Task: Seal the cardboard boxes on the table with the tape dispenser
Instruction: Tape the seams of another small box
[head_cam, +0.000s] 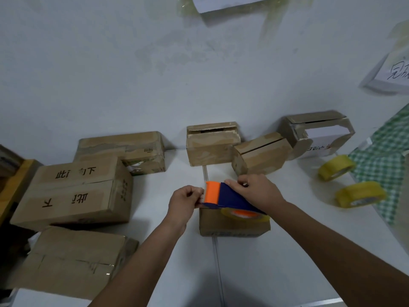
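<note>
Both hands are working: right hand [257, 191] gripping the light, rigid blue-and-orange plastic tape dispenser [223, 197] from above, left hand [187, 201] pinching its tape end over the small brown cardboard box [232, 224] beneath them.

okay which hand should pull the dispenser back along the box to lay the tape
Right. The right hand already holds the tape dispenser over the small box, while the left hand pinches at its orange front end.

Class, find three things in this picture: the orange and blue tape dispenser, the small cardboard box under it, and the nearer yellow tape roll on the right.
Orange and blue tape dispenser [230, 197], head view, on its blue body.
Small cardboard box [230, 227], head view, on its front wall.
Nearer yellow tape roll [360, 193], head view, on its outer band.
</note>
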Demonstrator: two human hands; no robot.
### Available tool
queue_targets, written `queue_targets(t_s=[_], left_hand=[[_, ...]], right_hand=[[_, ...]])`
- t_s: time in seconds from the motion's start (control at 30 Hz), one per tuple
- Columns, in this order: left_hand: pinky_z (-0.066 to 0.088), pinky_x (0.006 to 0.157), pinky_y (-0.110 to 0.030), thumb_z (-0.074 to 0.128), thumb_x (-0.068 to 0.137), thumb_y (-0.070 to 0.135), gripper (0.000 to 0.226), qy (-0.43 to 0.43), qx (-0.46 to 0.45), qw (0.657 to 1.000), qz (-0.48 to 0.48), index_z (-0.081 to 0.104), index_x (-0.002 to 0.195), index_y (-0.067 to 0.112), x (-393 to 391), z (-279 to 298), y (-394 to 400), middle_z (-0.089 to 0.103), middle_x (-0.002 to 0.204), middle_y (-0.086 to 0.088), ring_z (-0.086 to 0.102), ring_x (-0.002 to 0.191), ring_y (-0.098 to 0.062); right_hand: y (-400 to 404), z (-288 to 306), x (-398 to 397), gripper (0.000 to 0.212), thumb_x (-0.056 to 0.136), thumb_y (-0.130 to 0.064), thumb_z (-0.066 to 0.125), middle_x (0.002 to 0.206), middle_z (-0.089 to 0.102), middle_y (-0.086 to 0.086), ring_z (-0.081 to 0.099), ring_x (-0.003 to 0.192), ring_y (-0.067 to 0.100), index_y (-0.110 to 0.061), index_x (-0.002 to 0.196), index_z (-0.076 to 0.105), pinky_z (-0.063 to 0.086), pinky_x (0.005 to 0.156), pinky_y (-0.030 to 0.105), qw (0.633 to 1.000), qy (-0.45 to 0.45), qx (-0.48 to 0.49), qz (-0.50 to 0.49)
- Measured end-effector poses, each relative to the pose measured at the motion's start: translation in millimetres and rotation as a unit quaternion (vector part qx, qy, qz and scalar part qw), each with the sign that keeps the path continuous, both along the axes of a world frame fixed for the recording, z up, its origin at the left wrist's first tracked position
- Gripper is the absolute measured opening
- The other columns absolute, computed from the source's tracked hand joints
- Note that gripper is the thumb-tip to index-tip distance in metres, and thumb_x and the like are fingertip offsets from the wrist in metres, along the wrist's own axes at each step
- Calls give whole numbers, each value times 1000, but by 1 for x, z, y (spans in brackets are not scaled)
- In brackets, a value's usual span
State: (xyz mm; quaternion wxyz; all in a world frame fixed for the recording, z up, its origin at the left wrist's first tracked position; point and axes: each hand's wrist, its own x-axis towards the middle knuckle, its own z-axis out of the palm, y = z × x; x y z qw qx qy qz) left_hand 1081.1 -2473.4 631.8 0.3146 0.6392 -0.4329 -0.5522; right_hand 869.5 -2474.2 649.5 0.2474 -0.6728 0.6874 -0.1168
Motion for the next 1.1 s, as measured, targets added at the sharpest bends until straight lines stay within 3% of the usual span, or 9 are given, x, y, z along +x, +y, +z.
queue_targets(t_s=[0.17,0.3,0.4,0.67,0.87,1.0,1.1], left_hand=[[52,62,-13,54,101,16,22,-18,-21,999,20,66,82,16,3,-9,5,69,77,2,66,71,-7],[55,85,-33,50,103,16,17,9,32,999,12,62,91,16,-10,-24,16,68,94,-4,65,92,-17],[51,95,-42,52,101,10,8,66,79,994,25,58,100,16,-13,-35,24,67,102,-7,64,100,-23],[52,96,-43,45,103,9,14,51,103,993,31,56,96,11,-15,-48,17,66,99,-12,63,97,-28],[52,92,-41,59,97,8,12,-30,79,996,-25,51,91,16,-19,-52,13,62,98,-7,60,95,-21],[52,77,-29,61,96,11,15,-42,59,997,-37,51,88,17,-21,-54,14,61,93,-4,59,87,-15],[54,88,-40,59,96,6,18,-16,60,997,-36,49,85,16,-21,-55,14,60,94,-9,58,90,-20]], right_hand=[[0,-4,4,61,85,-78,31,78,66,-10,63,70,8,-27,85,64,56,70,29,1000,16,2,8],[-4,-3,8,64,84,-80,31,71,64,-8,62,65,8,-24,78,61,53,64,26,999,40,13,-3],[-9,-3,21,64,85,-78,32,64,59,-8,57,59,7,-23,70,58,39,53,22,996,83,5,9],[-16,1,27,59,88,-74,34,65,56,-6,54,60,9,-23,71,59,33,50,24,992,122,24,35],[-15,0,18,60,90,-72,33,66,58,-4,57,62,11,-22,72,61,39,54,25,992,115,29,45],[-16,-1,11,61,89,-73,34,68,61,-4,59,64,11,-22,77,64,48,61,26,993,99,46,49],[-17,-3,11,60,89,-73,33,67,60,-5,58,64,10,-22,76,62,44,59,25,992,104,47,48]])
